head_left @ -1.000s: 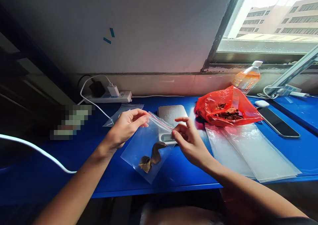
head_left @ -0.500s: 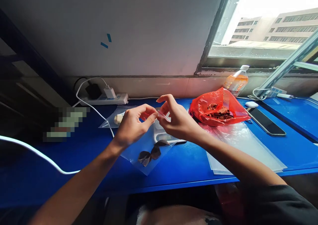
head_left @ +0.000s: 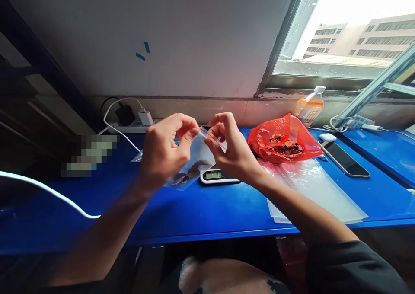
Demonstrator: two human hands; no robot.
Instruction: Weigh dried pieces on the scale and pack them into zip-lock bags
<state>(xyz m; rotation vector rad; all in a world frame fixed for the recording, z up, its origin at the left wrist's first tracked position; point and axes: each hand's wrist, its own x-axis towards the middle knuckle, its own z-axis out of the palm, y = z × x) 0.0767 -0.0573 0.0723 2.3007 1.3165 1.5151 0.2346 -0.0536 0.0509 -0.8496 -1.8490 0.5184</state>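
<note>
Pinching clear zip bag (head_left: 199,151) of dark pieces (head_left: 196,168) by red-lined top, clamped in curled fingers (head_left: 188,140) of left hand (head_left: 165,151) and right hand (head_left: 231,149), above counter (head_left: 227,212) near scale (head_left: 218,177), left of red bag (head_left: 309,145) of reddish-brown scraps (head_left: 285,146).

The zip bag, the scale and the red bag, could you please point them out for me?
Zip bag (head_left: 199,152), head view: clear plastic below its seal.
Scale (head_left: 214,175), head view: its display.
Red bag (head_left: 260,141), head view: its left side.

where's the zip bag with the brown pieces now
In the head view, the zip bag is near the centre, between the left hand and right hand, its lower part mostly left of the scale display.
</note>
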